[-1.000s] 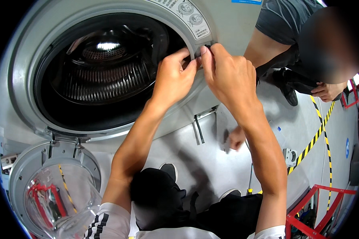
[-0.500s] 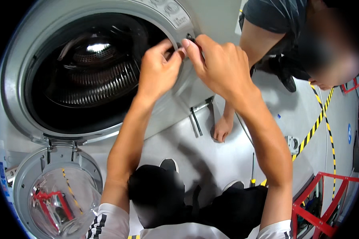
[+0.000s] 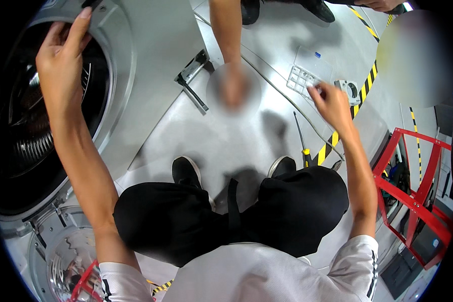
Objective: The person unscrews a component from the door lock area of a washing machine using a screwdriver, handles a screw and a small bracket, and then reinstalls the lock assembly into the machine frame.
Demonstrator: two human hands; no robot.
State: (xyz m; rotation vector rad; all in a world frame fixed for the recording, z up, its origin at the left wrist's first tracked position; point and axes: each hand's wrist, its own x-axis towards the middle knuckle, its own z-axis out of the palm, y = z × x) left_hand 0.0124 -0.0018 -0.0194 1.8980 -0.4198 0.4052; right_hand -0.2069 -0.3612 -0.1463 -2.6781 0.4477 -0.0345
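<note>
At the upper left, my left hand (image 3: 63, 63) is at the rim of the front-loading washing machine (image 3: 158, 55). Its thumb lies against a small dark part (image 3: 92, 3) at the top of the rim, and the other fingers curl over the edge of the opening. What they grip is hidden. My right hand (image 3: 334, 105) is low over the floor at the right, fingers pinched, beside a clear compartment box (image 3: 303, 78) with its lid up. Anything between those fingertips is too small to make out. Near it lies a grey part with a round cutout (image 3: 349, 91).
A screwdriver (image 3: 306, 151) lies near my right foot, beside a cable (image 3: 287, 98) and striped floor tape (image 3: 370, 80). Another person's forearm (image 3: 226, 32) reaches in from the top. A metal bracket (image 3: 190, 75) sits by the machine. A red frame (image 3: 412, 201) stands right; the round door (image 3: 40, 251) hangs open lower left.
My right hand has left the machine's rim and moved right to the compartment box. My left hand stays at the rim. The view has shifted right, bringing the box into sight.
</note>
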